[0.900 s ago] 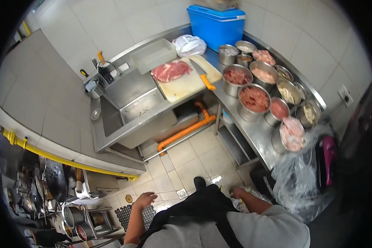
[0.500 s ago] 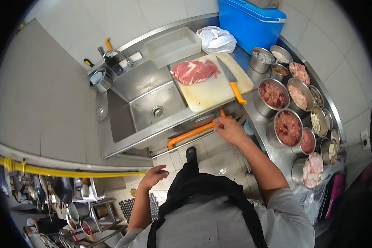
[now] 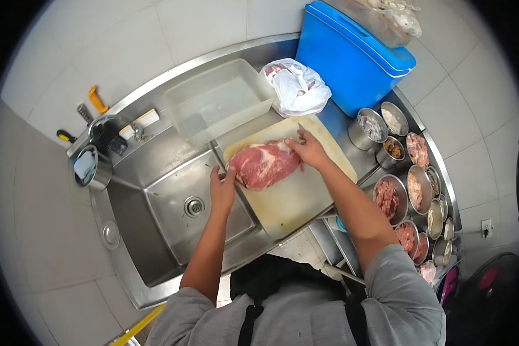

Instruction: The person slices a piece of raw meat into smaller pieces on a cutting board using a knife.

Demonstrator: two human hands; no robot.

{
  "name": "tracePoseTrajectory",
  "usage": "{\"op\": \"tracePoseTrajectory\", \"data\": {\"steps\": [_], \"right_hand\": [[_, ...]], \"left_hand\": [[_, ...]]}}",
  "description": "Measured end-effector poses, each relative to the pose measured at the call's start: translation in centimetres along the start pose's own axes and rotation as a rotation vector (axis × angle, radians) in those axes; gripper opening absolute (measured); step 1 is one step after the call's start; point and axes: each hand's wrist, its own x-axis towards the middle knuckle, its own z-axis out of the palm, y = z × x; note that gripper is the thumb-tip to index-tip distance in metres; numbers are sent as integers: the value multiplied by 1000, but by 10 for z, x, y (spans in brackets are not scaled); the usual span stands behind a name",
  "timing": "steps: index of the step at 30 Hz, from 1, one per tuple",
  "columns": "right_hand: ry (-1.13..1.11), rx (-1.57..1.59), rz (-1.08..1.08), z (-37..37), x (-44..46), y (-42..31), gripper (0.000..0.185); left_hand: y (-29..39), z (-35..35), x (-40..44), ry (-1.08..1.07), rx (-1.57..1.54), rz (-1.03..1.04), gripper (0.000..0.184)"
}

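A large raw piece of meat (image 3: 265, 165), red with pale fat, lies on the pale cutting board (image 3: 294, 210). At its left end is my left hand (image 3: 222, 190), thumb against the edge and fingers apart. My right hand (image 3: 309, 151) is at the opposite end, its thumb on the meat and its other fingers spread above the board. Neither hand is wrapped round the meat. Beyond my right hand shows a knife tip (image 3: 300, 126); my hand and forearm hide the rest of the knife.
Left of the board is a steel sink (image 3: 173, 230). Behind stand a translucent tub (image 3: 219, 104), a white plastic bag (image 3: 299, 92) and a blue cooler (image 3: 352, 57). Several steel containers, including one of cut meat (image 3: 388, 200), line the right counter.
Both hands have moved forward from beside my body to the two ends of the meat. My view has shifted closer to the board, and my right arm now covers the knife's handle.
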Motion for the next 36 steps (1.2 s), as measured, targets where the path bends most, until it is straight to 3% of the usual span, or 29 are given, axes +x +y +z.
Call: {"op": "tracePoseTrajectory", "data": {"steps": [1, 2, 4, 9, 12, 14, 15, 16, 17, 19, 21, 23, 26, 27, 29, 36], "right_hand": [[-67, 37, 200, 0, 12, -4, 90], [-62, 42, 211, 7, 17, -2, 90], [104, -409, 15, 23, 9, -2, 91], [64, -52, 129, 0, -36, -4, 75], [192, -108, 79, -2, -56, 11, 69], [-10, -136, -53, -8, -60, 38, 61], [-7, -118, -57, -14, -65, 48, 61], [111, -221, -168, -18, -77, 68, 58], [237, -322, -281, -24, -86, 81, 55], [195, -385, -190, -44, -109, 96, 55], [147, -501, -101, -56, -128, 93, 54], [179, -503, -103, -49, -132, 109, 53], [216, -507, -109, -48, -130, 119, 54], [213, -504, -113, -48, -130, 121, 55], [207, -510, -111, -47, -132, 123, 58], [315, -489, -181, -33, -134, 140, 58]], "left_hand": [[1, 8, 16, -18, -81, -108, 74], [-2, 18, 25, -28, -75, -113, 74], [0, 43, 32, 192, 314, 6, 79], [31, 47, 30, 65, 251, 12, 76], [27, 41, 40, -34, 238, 10, 72], [21, 38, 40, -47, 291, 26, 70], [32, 36, 36, 4, 497, 94, 67], [35, 38, 30, 50, 700, 153, 64], [45, 42, 25, 47, 716, 161, 64], [55, 56, 6, 163, 804, 771, 49], [60, 87, -8, -227, 840, 802, 42], [73, 130, -38, -373, 870, 1068, 35], [43, 165, -30, -434, 1106, 1195, 32], [44, 172, -28, -450, 1112, 1201, 32], [48, 184, -24, -586, 1334, 968, 28], [57, 224, -18, -625, 1632, 859, 28]]}}
